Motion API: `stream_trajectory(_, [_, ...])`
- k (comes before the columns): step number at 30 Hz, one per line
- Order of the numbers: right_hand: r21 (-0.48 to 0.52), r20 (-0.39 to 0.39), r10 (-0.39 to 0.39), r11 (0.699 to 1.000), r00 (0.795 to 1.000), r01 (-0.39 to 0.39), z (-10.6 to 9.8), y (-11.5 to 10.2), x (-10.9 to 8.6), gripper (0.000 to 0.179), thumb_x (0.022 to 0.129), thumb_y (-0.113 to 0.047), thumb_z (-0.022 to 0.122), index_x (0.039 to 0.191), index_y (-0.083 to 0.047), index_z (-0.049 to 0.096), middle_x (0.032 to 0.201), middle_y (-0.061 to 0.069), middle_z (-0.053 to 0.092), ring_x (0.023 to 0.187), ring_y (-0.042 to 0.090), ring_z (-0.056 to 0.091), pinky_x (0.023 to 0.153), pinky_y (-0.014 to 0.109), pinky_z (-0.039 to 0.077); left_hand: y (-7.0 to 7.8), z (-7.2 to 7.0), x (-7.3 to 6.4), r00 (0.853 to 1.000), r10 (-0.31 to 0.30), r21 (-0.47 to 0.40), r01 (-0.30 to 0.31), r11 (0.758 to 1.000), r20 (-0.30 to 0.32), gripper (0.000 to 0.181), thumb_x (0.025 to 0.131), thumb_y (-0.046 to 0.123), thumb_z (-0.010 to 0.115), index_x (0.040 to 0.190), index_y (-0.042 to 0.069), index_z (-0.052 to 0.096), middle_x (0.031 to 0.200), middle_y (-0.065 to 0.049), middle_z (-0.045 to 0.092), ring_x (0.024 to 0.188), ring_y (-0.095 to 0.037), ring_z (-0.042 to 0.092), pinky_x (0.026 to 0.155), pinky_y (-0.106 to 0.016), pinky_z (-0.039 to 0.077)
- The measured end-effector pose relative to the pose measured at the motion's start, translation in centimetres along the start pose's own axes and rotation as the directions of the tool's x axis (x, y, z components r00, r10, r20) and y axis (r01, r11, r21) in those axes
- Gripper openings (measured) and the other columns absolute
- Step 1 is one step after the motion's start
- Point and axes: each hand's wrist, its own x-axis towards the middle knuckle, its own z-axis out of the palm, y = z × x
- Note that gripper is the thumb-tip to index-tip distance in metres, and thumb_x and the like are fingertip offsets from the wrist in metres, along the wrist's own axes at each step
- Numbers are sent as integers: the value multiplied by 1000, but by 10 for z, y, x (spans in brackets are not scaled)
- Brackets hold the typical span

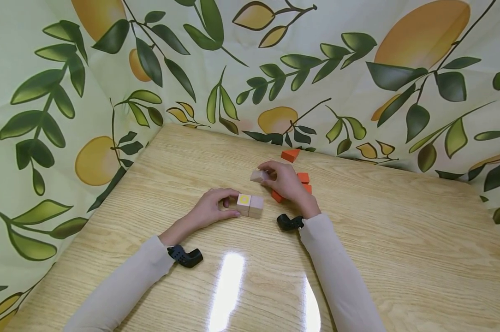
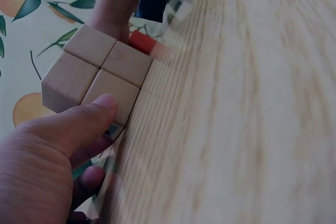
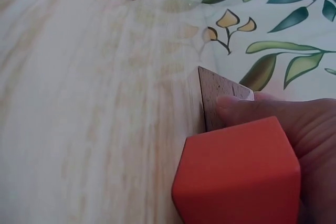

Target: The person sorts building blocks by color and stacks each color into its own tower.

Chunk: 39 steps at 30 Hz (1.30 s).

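Several plain wooden cubes (image 1: 256,204) stand pressed together, stacked two high and two wide in the left wrist view. One upper cube (image 1: 243,199) carries a yellow ring on its top. My left hand (image 1: 212,208) grips the left end of this stack, the thumb (image 2: 102,104) on a lower cube and the fingers mostly hidden behind. Farther back and to the right, my right hand (image 1: 286,180) pinches a wooden triangular block (image 1: 258,176). Its sloped, pointed side (image 3: 223,93) shows beyond the thumb in the right wrist view, low at the table surface.
Orange-red blocks lie around my right hand: a triangular one (image 1: 290,155) behind it, a block (image 1: 303,177) to its right and another (image 1: 277,196) partly under it. A patterned cloth (image 1: 233,74) rises along the back and left edges of the wooden table (image 1: 399,240).
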Motion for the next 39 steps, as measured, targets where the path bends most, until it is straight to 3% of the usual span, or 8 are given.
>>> stream_trajectory(8, [53, 15, 11, 999, 1000, -12, -3, 1, -1, 39, 82, -8, 76, 118, -2, 63, 106, 11, 65, 95, 24, 60, 87, 38, 48, 0, 0, 0, 1000, -6, -10, 6, 1000, 2, 44, 75, 26, 83, 114, 14, 68, 76, 5, 55, 72, -13, 48, 73, -35, 33])
stream_trajectory(17, [32, 5, 39, 999, 999, -40, -2, 1, 0, 34, 84, -11, 75, 116, -3, 65, 104, 9, 65, 95, 23, 60, 87, 37, 48, -1, 0, 0, 1000, -3, -17, 3, 1000, 1, 44, 75, 26, 83, 114, 14, 68, 76, 4, 55, 72, -13, 48, 73, -35, 33])
stream_trajectory(27, [86, -64, -17, 996, 998, 22, -4, 1, -1, 34, 84, -8, 74, 116, -3, 66, 111, 9, 64, 95, 21, 59, 82, 34, 50, 1, -1, 0, 1000, -6, -16, 6, 1000, 2, 44, 74, 26, 84, 114, 14, 68, 76, 4, 55, 72, -13, 48, 73, -35, 33])
stream_trajectory(39, [132, -138, -112, 983, 984, 131, -21, -12, -8, 33, 84, -9, 75, 115, -4, 66, 105, 5, 65, 95, 18, 57, 84, 36, 49, 0, 0, 0, 1000, 6, -24, -6, 1000, -3, 45, 74, 25, 84, 114, 13, 68, 76, 3, 56, 71, -13, 48, 73, -35, 34])
